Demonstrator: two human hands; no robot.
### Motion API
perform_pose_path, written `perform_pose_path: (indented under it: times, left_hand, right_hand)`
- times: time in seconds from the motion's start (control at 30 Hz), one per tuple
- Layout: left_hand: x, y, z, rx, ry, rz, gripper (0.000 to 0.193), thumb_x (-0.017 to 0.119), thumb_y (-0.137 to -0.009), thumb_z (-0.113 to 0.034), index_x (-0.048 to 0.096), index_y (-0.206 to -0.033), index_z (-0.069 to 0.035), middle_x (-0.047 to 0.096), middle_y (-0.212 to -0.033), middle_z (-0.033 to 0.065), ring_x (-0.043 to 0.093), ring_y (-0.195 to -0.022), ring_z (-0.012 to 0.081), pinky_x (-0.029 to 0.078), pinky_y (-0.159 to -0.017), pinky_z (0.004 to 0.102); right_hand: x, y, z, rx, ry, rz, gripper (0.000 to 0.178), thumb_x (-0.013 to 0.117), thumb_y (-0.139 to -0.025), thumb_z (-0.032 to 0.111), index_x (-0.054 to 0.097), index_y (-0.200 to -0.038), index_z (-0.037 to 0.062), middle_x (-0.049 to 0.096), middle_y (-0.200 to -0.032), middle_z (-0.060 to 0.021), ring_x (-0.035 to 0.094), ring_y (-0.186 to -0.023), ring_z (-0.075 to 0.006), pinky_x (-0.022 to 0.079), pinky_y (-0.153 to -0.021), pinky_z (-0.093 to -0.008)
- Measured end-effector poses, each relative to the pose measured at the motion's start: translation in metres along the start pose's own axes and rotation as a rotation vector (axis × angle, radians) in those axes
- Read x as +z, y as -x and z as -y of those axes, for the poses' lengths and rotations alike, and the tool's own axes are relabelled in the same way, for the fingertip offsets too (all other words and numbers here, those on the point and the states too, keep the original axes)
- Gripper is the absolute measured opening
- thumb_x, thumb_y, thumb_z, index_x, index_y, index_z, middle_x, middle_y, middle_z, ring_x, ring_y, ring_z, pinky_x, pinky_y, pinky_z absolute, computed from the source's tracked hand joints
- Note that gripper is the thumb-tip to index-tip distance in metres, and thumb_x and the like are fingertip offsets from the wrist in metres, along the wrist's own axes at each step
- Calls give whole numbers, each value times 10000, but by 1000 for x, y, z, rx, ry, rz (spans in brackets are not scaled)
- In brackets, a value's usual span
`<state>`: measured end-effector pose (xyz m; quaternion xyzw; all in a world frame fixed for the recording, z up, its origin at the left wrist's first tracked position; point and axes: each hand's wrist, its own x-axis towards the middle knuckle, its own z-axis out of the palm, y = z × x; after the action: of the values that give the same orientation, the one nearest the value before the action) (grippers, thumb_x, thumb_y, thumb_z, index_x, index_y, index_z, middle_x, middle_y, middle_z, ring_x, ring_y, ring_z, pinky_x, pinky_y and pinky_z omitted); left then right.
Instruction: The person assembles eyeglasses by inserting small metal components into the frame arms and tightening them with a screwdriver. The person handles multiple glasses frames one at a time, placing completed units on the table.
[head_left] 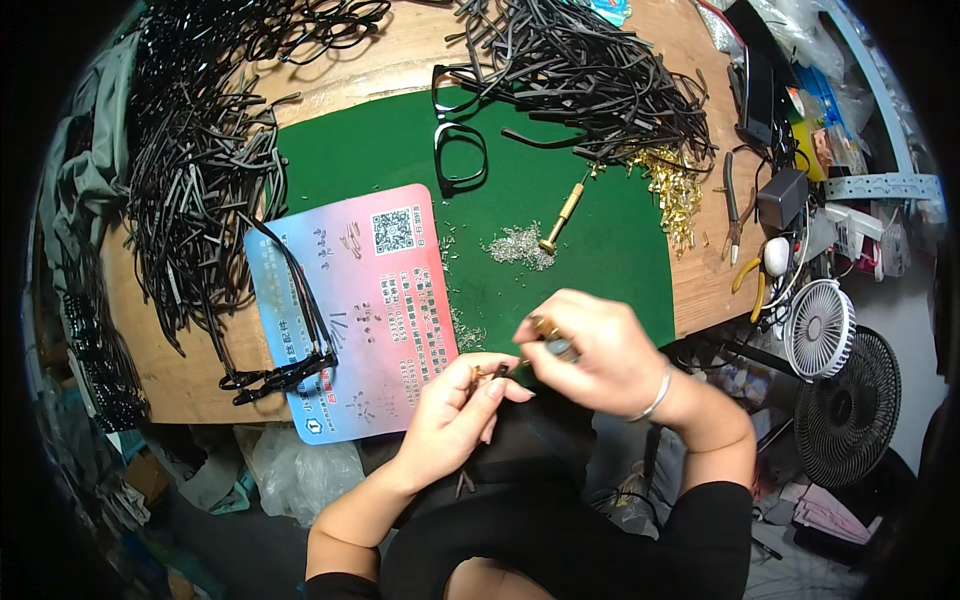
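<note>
My left hand (450, 415) pinches a dark eyeglass temple (465, 486). Its tail shows below the hand, and a bit of gold metal sits by the fingertips. Close beside it on the right, my right hand (600, 355) is closed round a brass screwdriver (545, 327), whose tip is hidden near the left fingertips. Beyond the hands, a green mat (350, 150) bears a heap of tiny silver screws (518, 248). A second brass screwdriver (567, 215) lies against the heap. Farther back is a black glasses frame (462, 152).
Piles of dark temples lie at the left (200, 190) and far right (610, 85). Gold hinge pieces (672, 195) spill beside the latter. A blue-pink printed card (395, 290) carries assembled glasses (290, 375). Pliers (748, 285) and a white fan (820, 328) are right.
</note>
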<state>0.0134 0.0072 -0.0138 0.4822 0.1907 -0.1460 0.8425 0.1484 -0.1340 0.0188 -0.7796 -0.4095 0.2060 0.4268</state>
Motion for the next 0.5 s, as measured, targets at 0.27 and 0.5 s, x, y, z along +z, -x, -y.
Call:
perform_pose_path:
  times: [0.27,0.5]
  left_hand:
    - [9,3,0,110,86,-106,243,454,-952,-122,476,-1155,10,619,-869,40,429,-529,15,367,-474,161]
    - [12,0,0,142,140,-40,243,457,-955,-143,472,-1146,6,625,-889,62,430,-519,22,367,-461,165]
  right_hand:
    - [31,-2,0,89,-228,-101,117,624,-789,48,597,-888,-8,596,-802,-109,629,-682,-207,501,-583,-292]
    - [33,3,-1,76,-308,-219,97,640,-780,16,615,-870,-7,604,-796,-95,609,-677,-170,486,-595,-272]
